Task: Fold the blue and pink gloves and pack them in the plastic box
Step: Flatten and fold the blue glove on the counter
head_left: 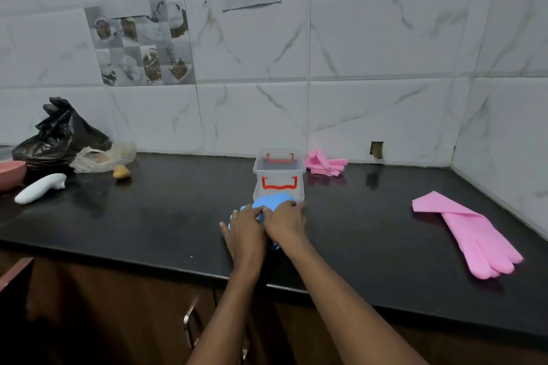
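Observation:
A blue glove [270, 201] lies bunched on the black counter just in front of the clear plastic box [279, 174], which has orange handles and no lid on. My left hand [245, 232] and my right hand [286, 223] press down on the blue glove side by side, covering most of it. One pink glove [471, 232] lies flat at the right, its cuff folded over. A second pink glove [324, 163] lies crumpled right of the box near the wall.
At the left stand a black plastic bag [60, 133], a clear bag [103, 157], a potato [121, 172], a white handheld device [40, 188] and a pink bowl [10, 175]. The counter's front edge [148, 265] runs above brown cabinets. Tiled walls close off the back and right.

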Tool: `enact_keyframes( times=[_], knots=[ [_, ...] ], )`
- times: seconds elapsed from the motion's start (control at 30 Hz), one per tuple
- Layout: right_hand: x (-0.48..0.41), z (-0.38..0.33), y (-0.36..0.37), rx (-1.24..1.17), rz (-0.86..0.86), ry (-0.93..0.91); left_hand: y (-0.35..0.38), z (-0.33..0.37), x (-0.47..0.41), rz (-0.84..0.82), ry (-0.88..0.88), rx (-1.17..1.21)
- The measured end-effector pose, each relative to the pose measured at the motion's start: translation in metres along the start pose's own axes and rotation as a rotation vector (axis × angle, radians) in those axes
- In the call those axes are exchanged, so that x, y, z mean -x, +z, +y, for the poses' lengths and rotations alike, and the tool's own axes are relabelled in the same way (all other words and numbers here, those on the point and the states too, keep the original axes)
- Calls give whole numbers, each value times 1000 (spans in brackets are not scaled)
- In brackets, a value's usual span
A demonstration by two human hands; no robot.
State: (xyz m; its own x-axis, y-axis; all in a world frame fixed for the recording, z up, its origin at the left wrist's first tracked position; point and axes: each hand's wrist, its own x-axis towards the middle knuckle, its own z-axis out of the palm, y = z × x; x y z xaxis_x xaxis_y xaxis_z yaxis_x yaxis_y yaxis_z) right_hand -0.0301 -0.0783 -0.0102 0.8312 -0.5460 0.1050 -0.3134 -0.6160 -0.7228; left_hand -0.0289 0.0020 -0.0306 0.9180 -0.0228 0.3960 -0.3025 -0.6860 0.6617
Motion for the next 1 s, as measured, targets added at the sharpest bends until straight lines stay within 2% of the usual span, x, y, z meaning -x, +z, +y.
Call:
enact_keyframes(
  times=[0.07, 0.17, 0.27, 0.37, 0.5, 0.6, 0.67, 0.73, 0.83, 0.93, 1.0],
  knots=[
    [0, 8, -8, 257, 55, -224, 1, 3, 4, 38, 0, -117],
    [-6, 24, -17, 363, -160, -441, 6, 7, 6, 99, 13, -243],
    [-9, 39, -19, 333, -243, -463, 11, 7, 7, 55, -1, -338],
    [-11, 40, -24, 343, -292, -466, 12, 9, 9, 4, 69, -490],
    [-11, 53, -37, 216, -343, -469, 7, 13, 11, 106, 148, -410],
    [-1, 73, -54, 204, -222, -510, 8, 17, 14, 186, 372, -321],
    [3, 89, -74, 231, -89, -523, 13, 19, 14, 178, 476, -319],
    [3, 109, -104, 281, 87, -451, 17, 17, 14, 87, 455, -389],
    [-4, 144, -161, 388, 295, -248, 18, 14, 16, -41, 388, -490],
    [-12, 180, -215, 391, 335, -50, 16, 15, 17, -34, 373, -479],
    [-17, 200, -241, 332, 343, 16, 14, 15, 17, 38, 383, -341]
  ],
)
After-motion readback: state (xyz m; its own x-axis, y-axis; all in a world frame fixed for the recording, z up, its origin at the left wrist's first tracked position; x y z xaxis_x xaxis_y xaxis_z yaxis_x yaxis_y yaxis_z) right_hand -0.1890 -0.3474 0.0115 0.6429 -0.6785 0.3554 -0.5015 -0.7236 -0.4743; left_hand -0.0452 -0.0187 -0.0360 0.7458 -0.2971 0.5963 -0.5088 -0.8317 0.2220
